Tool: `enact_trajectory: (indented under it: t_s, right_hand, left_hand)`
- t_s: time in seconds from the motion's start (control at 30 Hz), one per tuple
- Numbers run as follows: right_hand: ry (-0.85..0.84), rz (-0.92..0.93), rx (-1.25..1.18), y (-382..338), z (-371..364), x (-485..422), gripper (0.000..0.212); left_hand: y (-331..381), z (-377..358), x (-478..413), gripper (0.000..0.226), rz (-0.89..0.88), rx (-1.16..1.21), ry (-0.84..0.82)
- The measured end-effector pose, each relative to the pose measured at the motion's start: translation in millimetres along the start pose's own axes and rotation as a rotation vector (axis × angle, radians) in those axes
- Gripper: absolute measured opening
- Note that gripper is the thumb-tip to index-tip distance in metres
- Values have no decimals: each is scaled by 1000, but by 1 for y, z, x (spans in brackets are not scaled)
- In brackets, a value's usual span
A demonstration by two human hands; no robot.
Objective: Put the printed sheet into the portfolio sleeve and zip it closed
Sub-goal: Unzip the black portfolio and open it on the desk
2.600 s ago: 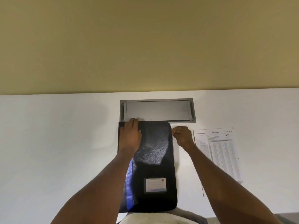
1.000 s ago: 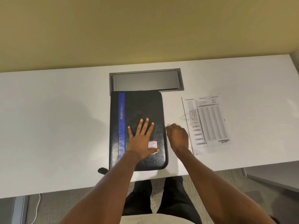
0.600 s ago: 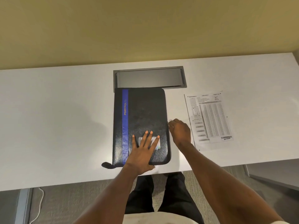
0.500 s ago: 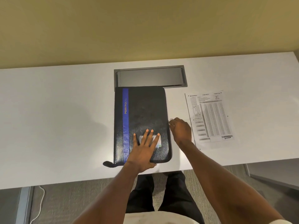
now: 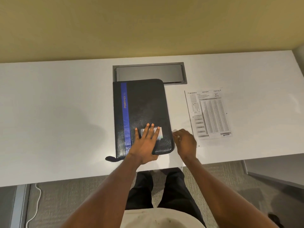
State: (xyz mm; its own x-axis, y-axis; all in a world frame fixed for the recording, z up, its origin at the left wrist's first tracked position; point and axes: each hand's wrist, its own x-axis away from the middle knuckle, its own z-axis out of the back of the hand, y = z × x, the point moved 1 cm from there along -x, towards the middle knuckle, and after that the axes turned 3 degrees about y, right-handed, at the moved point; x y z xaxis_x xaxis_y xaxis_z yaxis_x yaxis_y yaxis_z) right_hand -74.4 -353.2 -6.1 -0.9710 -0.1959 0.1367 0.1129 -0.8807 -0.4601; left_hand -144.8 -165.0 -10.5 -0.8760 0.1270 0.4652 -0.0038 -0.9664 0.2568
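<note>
A black zip portfolio point(image 5: 144, 104) with a blue stripe lies closed on the white desk point(image 5: 57, 112), long side running away from me. My left hand point(image 5: 146, 145) rests flat on its near end with fingers spread, partly covering a white label card point(image 5: 160, 131). My right hand point(image 5: 185, 142) is at the portfolio's right edge near the lower corner, fingers pinched together on what looks like the zipper pull, which is too small to see clearly. The printed sheet point(image 5: 209, 113) lies flat on the desk to the right, apart from both hands.
A grey recessed cable tray point(image 5: 148, 72) sits in the desk just behind the portfolio. A dark strap point(image 5: 111, 158) sticks out at the portfolio's near left corner. The desk's front edge is close to my hands. A white cable point(image 5: 35, 208) runs on the carpet below.
My right hand has slid down the portfolio's right edge from the far corner toward the near corner, fingers pinched. My left hand shifted from the far end to the near end.
</note>
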Motion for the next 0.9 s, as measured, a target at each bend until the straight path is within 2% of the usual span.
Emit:
enact_trajectory:
  t_s: [0.17, 0.3, 0.5, 0.7, 0.83, 0.9]
  right_hand:
    - [15, -44, -99, 14, -11, 50, 17]
    - [29, -85, -83, 15, -20, 79, 16]
    - [-23, 31, 2, -5, -41, 112, 14]
    - [-81, 112, -43, -54, -64, 123, 14]
    - [-224, 136, -83, -88, -77, 126, 23]
    - [-324, 89, -106, -106, -86, 127, 33]
  left_hand:
    - [0, 2, 5, 115, -12, 18, -8]
    - [-2, 1, 6, 114, -25, 5, -21]
    - [-4, 3, 8, 113, -50, 11, -29]
    - [-5, 8, 9, 115, -82, 5, -32]
    - [-5, 13, 12, 110, -96, 0, -25]
    - [-5, 16, 14, 108, -104, 1, -22]
